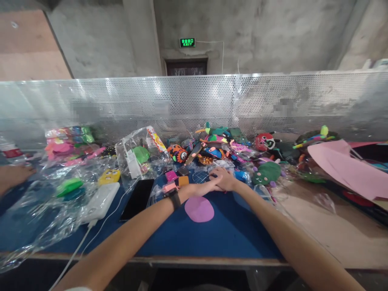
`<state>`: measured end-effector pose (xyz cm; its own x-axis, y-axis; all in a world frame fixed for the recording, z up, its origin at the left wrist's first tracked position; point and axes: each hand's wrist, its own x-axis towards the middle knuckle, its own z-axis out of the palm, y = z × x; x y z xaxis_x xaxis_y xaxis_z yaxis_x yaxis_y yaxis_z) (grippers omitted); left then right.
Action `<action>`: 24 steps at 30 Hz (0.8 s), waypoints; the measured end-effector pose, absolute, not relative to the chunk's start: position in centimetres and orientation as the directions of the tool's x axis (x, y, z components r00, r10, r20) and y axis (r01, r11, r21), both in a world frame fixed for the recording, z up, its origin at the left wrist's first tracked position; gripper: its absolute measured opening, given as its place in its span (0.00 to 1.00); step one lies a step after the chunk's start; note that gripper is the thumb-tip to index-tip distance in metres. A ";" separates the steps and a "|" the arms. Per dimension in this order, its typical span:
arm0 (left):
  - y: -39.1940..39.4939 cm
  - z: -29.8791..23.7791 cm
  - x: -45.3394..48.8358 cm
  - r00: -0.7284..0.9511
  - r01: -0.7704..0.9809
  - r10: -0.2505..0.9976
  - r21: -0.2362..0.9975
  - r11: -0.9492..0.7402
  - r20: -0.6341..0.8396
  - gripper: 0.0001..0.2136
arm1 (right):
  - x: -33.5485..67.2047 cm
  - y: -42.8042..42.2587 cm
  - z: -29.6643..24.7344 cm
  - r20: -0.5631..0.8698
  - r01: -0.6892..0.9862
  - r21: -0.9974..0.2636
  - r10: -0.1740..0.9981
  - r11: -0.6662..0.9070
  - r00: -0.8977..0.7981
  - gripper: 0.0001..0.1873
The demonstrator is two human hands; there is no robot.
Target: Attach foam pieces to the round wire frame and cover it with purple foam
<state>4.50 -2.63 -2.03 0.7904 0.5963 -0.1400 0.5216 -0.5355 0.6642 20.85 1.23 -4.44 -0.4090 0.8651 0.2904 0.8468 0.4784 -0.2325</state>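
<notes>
My left hand (214,185) and my right hand (227,179) meet over the far middle of the blue mat (236,230). My right hand lies across the left one, its fingers curled together and pointing left. The left fingers are mostly hidden under it, and anything between the hands cannot be seen. Just nearer than the hands, a flat pinkish-purple disc (199,209) lies on the mat. Beside my left wrist, with its dark watch (174,199), sit small pink (171,176) and orange (183,181) blocks.
A black phone (138,200) and a white power bank (101,202) with a cable lie left, near clear plastic wrap (39,218). Colourful clay figures (212,145) pile along the perforated metal screen (197,97). Pink sheets (345,165) stand right. Another person's hand (15,178) is far left.
</notes>
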 end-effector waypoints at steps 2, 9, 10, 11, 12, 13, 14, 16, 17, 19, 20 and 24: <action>-2.9 -1.6 3.6 0.805 0.506 0.573 0.683 -0.527 -0.154 0.30 | 20.9 0.9 -4.2 0.279 0.847 -0.242 0.870 0.474 -0.407 0.14; -5.0 -3.4 2.4 0.842 0.377 0.516 0.511 -0.772 0.159 0.26 | 20.6 0.7 -4.4 0.299 0.863 -0.243 0.881 0.442 -0.367 0.15; -4.7 -3.1 2.3 0.848 0.372 0.516 0.562 -0.739 0.118 0.27 | 20.6 0.7 -4.4 0.291 0.864 -0.246 0.883 0.440 -0.367 0.15; -4.3 -2.7 2.2 0.853 0.376 0.518 0.622 -0.687 0.057 0.28 | 20.6 0.7 -4.4 0.278 0.863 -0.250 0.886 0.439 -0.370 0.16; -4.1 -2.3 2.1 0.849 0.393 0.528 0.679 -0.620 -0.009 0.29 | 20.6 0.8 -4.3 0.261 0.864 -0.253 0.890 0.436 -0.373 0.16; -3.9 -1.9 2.0 0.852 0.405 0.520 0.713 -0.572 -0.067 0.30 | 20.6 0.7 -4.3 0.243 0.865 -0.255 0.894 0.433 -0.376 0.16; -4.0 -1.7 1.9 0.849 0.402 0.524 0.726 -0.558 -0.068 0.30 | 20.7 0.7 -4.2 0.231 0.867 -0.255 0.897 0.429 -0.376 0.16; -4.5 -1.9 1.9 0.860 0.365 0.510 0.681 -0.635 0.015 0.27 | 20.7 0.5 -4.1 0.235 0.870 -0.250 0.898 0.426 -0.372 0.17; -5.0 -2.2 2.0 0.862 0.358 0.500 0.598 -0.717 0.084 0.25 | 20.7 0.4 -4.1 0.247 0.869 -0.246 0.895 0.429 -0.372 0.17; -5.7 -2.8 2.3 0.835 0.395 0.517 0.451 -0.800 0.186 0.24 | 20.7 0.3 -4.0 0.265 0.867 -0.236 0.887 0.439 -0.378 0.17; -6.0 -3.0 2.4 0.835 0.409 0.521 0.431 -0.804 0.179 0.23 | 20.7 0.3 -4.0 0.264 0.867 -0.231 0.886 0.441 -0.380 0.17; -5.7 -1.4 2.0 0.820 0.482 0.572 0.515 -0.708 0.020 0.24 | 20.7 0.5 -4.1 0.247 0.867 -0.233 0.889 0.441 -0.386 0.18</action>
<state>2.02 -5.71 -1.40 0.8197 0.5725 0.0204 0.4820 -0.7085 0.5154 20.74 0.46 -4.14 -0.3862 0.8886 0.2475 0.8666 0.4415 -0.2327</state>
